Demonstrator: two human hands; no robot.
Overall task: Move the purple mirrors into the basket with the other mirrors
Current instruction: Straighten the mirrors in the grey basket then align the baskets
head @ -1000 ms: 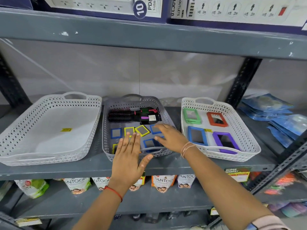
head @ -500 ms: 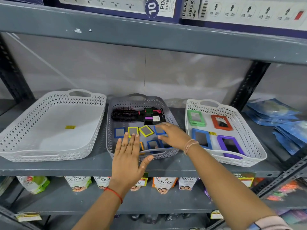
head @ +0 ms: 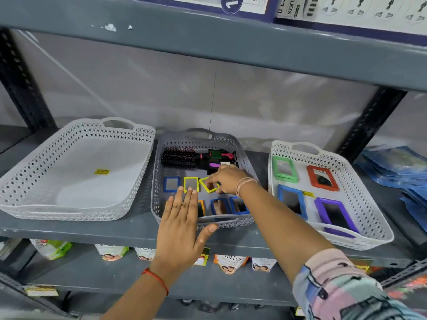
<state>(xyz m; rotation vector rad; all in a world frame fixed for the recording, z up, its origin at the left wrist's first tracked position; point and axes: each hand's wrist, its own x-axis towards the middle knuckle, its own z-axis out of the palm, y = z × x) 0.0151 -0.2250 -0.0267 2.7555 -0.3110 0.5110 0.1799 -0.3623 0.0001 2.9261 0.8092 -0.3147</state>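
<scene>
Fingers point(head: 212, 181) of right hand point(head: 227, 181): bent down onto tilted yellow-framed mirror point(head: 209, 187) in mid grey basket point(head: 159, 181), pinching or just touching — can't tell; prob. shifting it to search for purple ones.
Left hand point(head: 182, 218): flat, fingers straight and together, thumb out, over basket's front rim, holding nothing; likely steadying.
Purple mirror point(head: 333, 215): in right white basket point(head: 374, 209) w/ green, orange, blue mirrors.
Left white basket point(head: 30, 172): no mirrors.
Hairbrush point(head: 179, 157): at back of mid basket.

Bright even light, soft blur, edges bowed
</scene>
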